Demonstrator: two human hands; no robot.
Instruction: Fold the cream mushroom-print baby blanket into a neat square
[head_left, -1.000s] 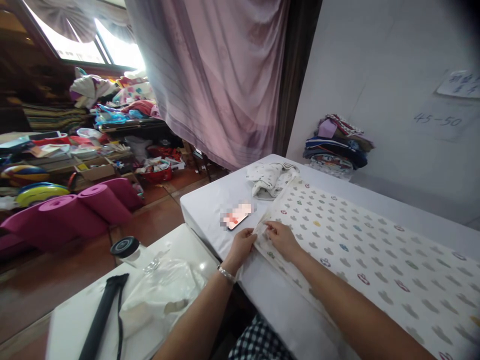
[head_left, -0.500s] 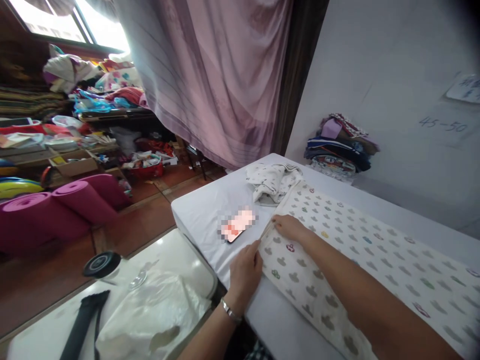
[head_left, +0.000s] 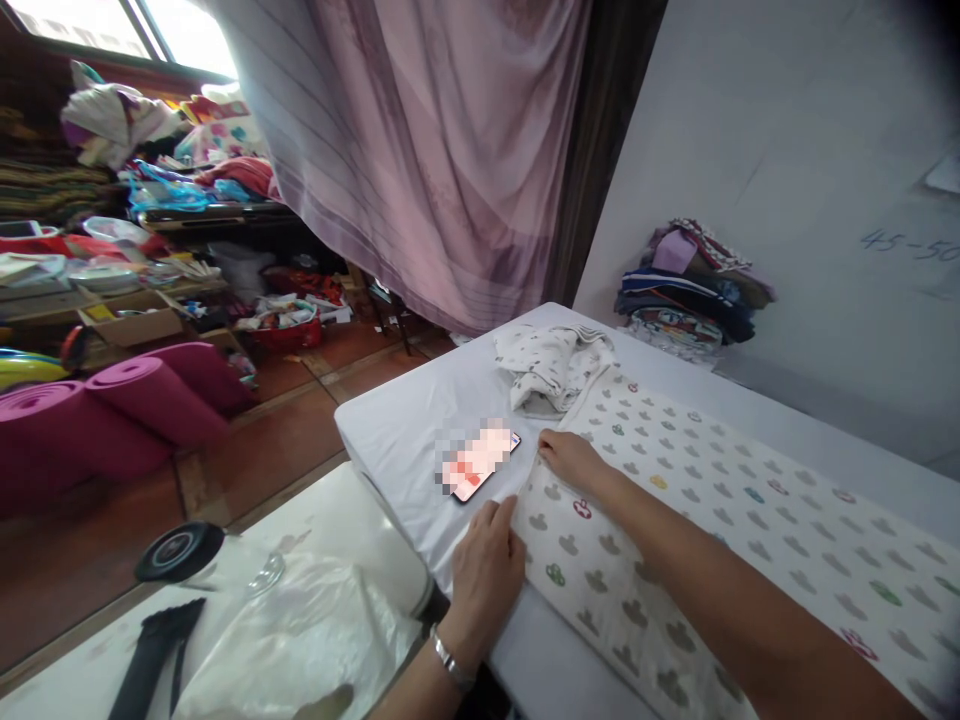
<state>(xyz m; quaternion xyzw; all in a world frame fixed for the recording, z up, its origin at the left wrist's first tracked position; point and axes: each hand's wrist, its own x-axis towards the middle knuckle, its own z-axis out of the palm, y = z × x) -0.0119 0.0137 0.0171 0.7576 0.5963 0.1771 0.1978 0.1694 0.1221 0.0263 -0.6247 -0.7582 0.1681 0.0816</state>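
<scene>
A long white printed cloth (head_left: 697, 520) with grey, red and green motifs lies over the white-covered table (head_left: 420, 400). At its near left end, my right hand (head_left: 570, 462) has its fingers closed on the edge. Lower on the same edge, my left hand (head_left: 486, 560), with a silver bracelet on its wrist, pinches the corner; its fingertips are partly hidden. Left of the hands lies a phone (head_left: 484, 465) with a lit, partly blurred screen. Beyond my right hand, a crumpled white cloth with small dark marks (head_left: 551, 368) touches the printed cloth's far corner.
A lower white surface (head_left: 367, 520) at the left holds a clear plastic bag (head_left: 300, 640), a round black object (head_left: 180, 552) and a black strap (head_left: 154, 660). Folded clothes (head_left: 686, 285) are stacked by the wall. Pink rolled mats (head_left: 142, 400) stand on the floor, below a hanging curtain (head_left: 427, 150).
The view has shifted slightly. Both hands stay on the cloth's edge, and the left fingers look a little more extended over it. The cloth lies nearly as before.
</scene>
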